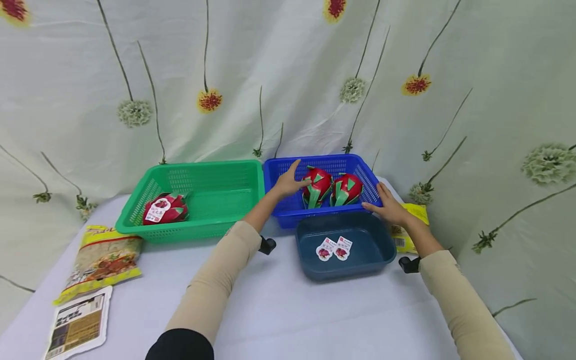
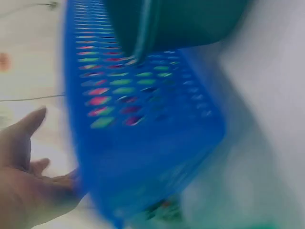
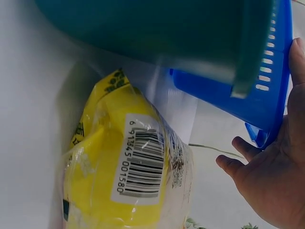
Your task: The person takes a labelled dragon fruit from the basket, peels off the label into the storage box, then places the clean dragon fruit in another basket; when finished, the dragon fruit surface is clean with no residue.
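Two red dragon fruits with green scales, the left one (image 1: 317, 187) and the right one (image 1: 347, 190), lie side by side in a blue plastic basket (image 1: 294, 216). My left hand (image 1: 289, 184) reaches over the basket's left end with fingers spread, its thumb near the left fruit. At the front right corner of the basket my right hand (image 1: 390, 206) grips the rim, thumb along the front and fingers on the side. Just in front stands a dark teal tray (image 1: 346, 267) holding two printed labels (image 1: 334, 248). The left wrist view is blurred.
To the left, a green basket (image 1: 216, 227) contains a labelled dragon fruit (image 1: 166, 209). A yellow food bag (image 1: 103, 255) and a flat white-edged packet (image 1: 80, 322) lie nearer me. Another yellow bag (image 3: 119, 162) sits right of the tray. A flower-patterned cloth (image 1: 288, 60) hangs behind.
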{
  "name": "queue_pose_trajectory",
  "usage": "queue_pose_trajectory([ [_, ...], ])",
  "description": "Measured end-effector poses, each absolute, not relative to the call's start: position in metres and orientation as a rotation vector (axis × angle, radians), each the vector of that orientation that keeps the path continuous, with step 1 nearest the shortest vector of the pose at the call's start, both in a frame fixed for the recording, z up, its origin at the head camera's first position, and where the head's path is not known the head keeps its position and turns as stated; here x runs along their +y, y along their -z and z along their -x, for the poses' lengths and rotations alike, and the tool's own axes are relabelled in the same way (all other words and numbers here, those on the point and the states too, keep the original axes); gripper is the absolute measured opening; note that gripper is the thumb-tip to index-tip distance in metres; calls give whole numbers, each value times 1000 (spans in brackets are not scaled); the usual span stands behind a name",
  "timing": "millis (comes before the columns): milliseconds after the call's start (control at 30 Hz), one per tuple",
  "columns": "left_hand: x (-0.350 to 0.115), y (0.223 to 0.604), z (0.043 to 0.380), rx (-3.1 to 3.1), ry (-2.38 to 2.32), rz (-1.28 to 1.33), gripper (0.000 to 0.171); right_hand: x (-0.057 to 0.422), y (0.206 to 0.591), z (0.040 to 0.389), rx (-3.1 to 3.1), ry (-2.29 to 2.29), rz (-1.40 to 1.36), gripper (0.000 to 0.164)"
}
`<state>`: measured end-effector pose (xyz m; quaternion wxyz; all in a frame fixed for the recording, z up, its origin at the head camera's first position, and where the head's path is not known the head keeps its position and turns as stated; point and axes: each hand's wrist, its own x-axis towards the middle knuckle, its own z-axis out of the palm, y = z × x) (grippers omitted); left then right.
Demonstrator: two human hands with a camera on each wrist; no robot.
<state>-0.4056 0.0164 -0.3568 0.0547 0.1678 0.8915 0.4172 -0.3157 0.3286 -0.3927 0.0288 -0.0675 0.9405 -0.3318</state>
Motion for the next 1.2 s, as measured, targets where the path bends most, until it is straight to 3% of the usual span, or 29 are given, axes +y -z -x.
queue_pose_trajectory([
  [233,-50,301,334,2942,-1443,-586,68,334,391,307,2914,982,215,98],
  [367,-102,287,283,3216,-1456,-594,65,330,384,302,2925,835,232,97],
  [467,-142,291,256,3341,-1495,-471,64,320,374,297,2953,645,234,93],
  [600,-191,314,233,3438,-1554,-98,65,291,360,288,3024,379,191,82],
  [767,-233,362,222,3379,-1657,491,67,228,350,278,3215,283,131,78],
  [867,-249,387,225,3235,-1728,689,71,179,346,279,3316,364,251,76],
  [1200,-247,415,246,2833,-2277,600,71,-3,324,300,3187,913,729,58],
])
